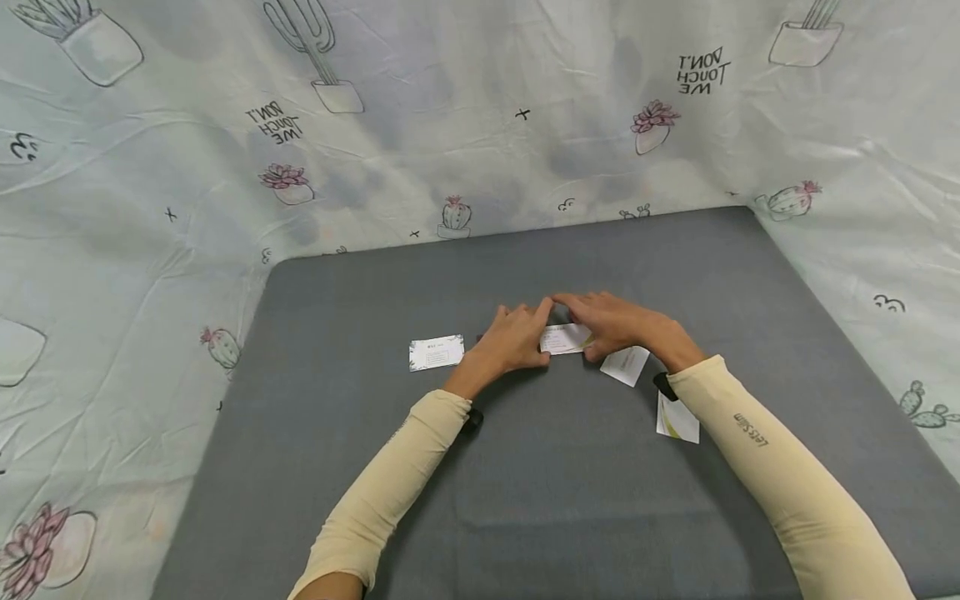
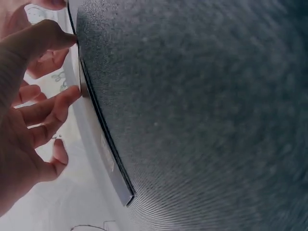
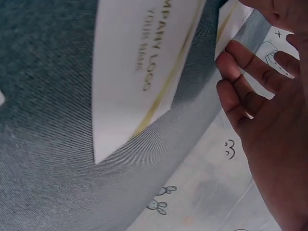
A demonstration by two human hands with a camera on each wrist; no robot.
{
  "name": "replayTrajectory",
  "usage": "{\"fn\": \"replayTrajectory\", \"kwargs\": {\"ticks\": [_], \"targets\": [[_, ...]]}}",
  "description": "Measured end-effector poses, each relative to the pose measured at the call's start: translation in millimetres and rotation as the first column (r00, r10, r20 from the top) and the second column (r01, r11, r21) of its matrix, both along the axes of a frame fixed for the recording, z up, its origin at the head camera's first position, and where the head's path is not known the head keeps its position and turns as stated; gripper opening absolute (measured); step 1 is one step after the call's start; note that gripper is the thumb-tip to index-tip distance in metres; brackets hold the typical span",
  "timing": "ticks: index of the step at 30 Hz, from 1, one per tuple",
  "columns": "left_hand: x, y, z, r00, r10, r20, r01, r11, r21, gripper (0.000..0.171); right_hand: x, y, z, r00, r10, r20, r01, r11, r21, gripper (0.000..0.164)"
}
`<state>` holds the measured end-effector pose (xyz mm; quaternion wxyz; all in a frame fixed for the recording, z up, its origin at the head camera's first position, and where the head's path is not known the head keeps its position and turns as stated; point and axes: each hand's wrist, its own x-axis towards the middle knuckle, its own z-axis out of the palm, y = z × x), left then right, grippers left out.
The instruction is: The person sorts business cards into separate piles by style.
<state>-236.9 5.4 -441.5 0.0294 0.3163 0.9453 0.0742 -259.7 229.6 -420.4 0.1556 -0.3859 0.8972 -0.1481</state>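
Note:
A white business card with a gold corner (image 1: 564, 338) lies on the grey table between both hands. My left hand (image 1: 513, 337) is at its left end, thumb by the near corner and index finger reaching past the far edge. From the other side my right hand (image 1: 617, 321) spans the right end, its thumb at the near corner. The index fingertips meet beyond the card. In the right wrist view, loosely bent fingers sit beside a card corner (image 3: 228, 26). The left wrist view shows a card (image 2: 110, 159) edge-on under the left fingers.
Another card (image 1: 437, 353) lies left of the left hand. A tilted card (image 1: 625, 367) sits below the right hand, and a further card (image 1: 677, 421) is partly under the right forearm. A printed cloth (image 1: 480, 125) surrounds the grey table (image 1: 570, 517).

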Motion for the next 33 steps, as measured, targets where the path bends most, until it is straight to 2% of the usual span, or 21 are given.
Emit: {"fn": "replayTrajectory", "kwargs": {"ticks": [3, 5, 9, 13, 15, 18, 21, 25, 29, 33], "targets": [[4.1, 4.0, 4.3, 1.000, 0.019, -0.001, -0.019, 1.000, -0.021, 0.072, 0.9, 5.7, 1.9, 0.999, 0.003, -0.041, -0.003, 1.000, 0.011, 0.091], [10.8, 14.1, 8.9, 1.000, 0.018, -0.016, -0.018, 1.000, 0.000, 0.065, 5.5, 17.3, 10.8, 0.997, -0.008, -0.078, 0.009, 1.000, 0.019, 0.085], [33.9, 53.6, 12.4, 0.992, 0.000, -0.125, 0.005, 0.999, 0.046, 0.055, 17.5, 49.4, 24.2, 0.997, -0.033, -0.065, 0.035, 0.999, 0.029, 0.081], [58.2, 96.4, 4.7, 0.972, -0.010, -0.235, 0.013, 1.000, 0.011, 0.058, 29.4, 73.0, 18.9, 1.000, -0.019, -0.003, 0.020, 0.999, 0.046, 0.090], [65.3, 109.8, 0.1, 0.971, 0.001, -0.238, -0.005, 1.000, -0.015, 0.060, 35.1, 78.8, 15.2, 1.000, -0.018, -0.003, 0.018, 0.998, 0.057, 0.093], [69.8, 120.2, -2.4, 0.978, 0.033, -0.207, -0.042, 0.998, -0.037, 0.058, 42.3, 84.1, 13.3, 0.999, -0.038, -0.011, 0.038, 0.997, 0.060, 0.095], [66.0, 118.7, -0.1, 0.985, 0.053, -0.163, -0.058, 0.998, -0.027, 0.056, 44.0, 82.4, 13.7, 0.997, -0.055, -0.052, 0.058, 0.997, 0.057, 0.103], [60.0, 115.3, 2.2, 0.993, 0.019, -0.116, -0.022, 0.999, -0.028, 0.062, 49.8, 84.6, 12.3, 0.989, -0.036, -0.144, 0.045, 0.997, 0.057, 0.111], [56.5, 106.1, 3.7, 0.984, -0.064, -0.168, 0.054, 0.996, -0.066, 0.065, 61.9, 84.8, 17.9, 0.962, -0.001, -0.273, 0.022, 0.997, 0.072, 0.115], [49.7, 77.8, 14.3, 0.956, -0.109, -0.274, 0.101, 0.994, -0.045, 0.067, 66.1, 71.2, 34.9, 0.914, 0.042, -0.403, -0.020, 0.998, 0.058, 0.117]]}}
